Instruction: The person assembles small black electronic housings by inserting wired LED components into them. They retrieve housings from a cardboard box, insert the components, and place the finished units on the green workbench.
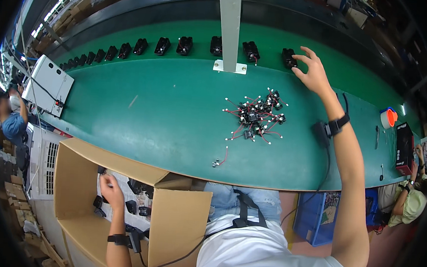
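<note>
While the right hand (314,71) reaches across the green belt (165,116) with fingers spread, its fingertips rest on or just over a black part (289,58) at the right end of a row of black parts (184,45) along the belt's far side; actual contact cannot be told. Near the belt's middle, in front of a white post (229,29), lies a tangle of small black pieces with red wires (256,115); one loose wired piece (219,161) lies closer to the belt's near edge. Below that near edge, to the left, the left hand (110,188) is inside an open cardboard box (179,219), fingers curled above black parts (138,197); whether it grips one cannot be told. A white case (48,84) sits at the belt's left end.
</note>
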